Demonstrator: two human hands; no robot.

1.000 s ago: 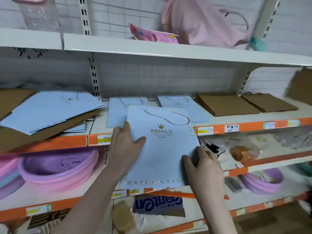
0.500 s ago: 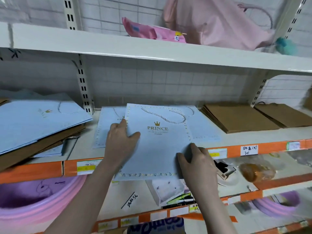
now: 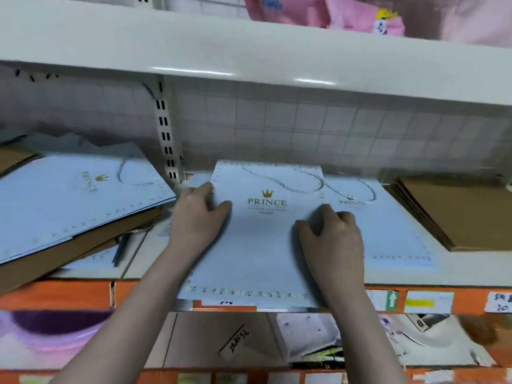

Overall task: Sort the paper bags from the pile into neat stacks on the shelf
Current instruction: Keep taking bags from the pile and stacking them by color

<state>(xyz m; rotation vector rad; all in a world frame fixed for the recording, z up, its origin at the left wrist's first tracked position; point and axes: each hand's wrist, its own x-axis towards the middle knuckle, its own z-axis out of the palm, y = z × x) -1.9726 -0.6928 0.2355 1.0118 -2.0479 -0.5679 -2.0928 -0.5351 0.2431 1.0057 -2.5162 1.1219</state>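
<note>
A light blue paper bag (image 3: 257,245) printed "PRINCE" with a gold crown and rope handle lies flat on the white shelf (image 3: 457,264), its near edge hanging over the orange front strip. My left hand (image 3: 196,217) grips its left edge, thumb on top. My right hand (image 3: 332,236) grips its right edge, thumb on top and fingers curled over the side. To its right lies a matching blue bag stack (image 3: 388,231). The messy pile (image 3: 69,200) of blue bags over brown ones sits at the left.
Brown paper bags (image 3: 457,214) are stacked at the right. An upper shelf (image 3: 249,45) with pink items (image 3: 360,15) overhangs close above. A slotted upright (image 3: 166,139) stands behind the pile. Below are a purple basin (image 3: 41,333) and small packaged goods (image 3: 318,342).
Both hands have carried the blue bag up and forward from in front of the shelf onto the shelf surface, beside the right-hand blue stack. The camera has moved closer.
</note>
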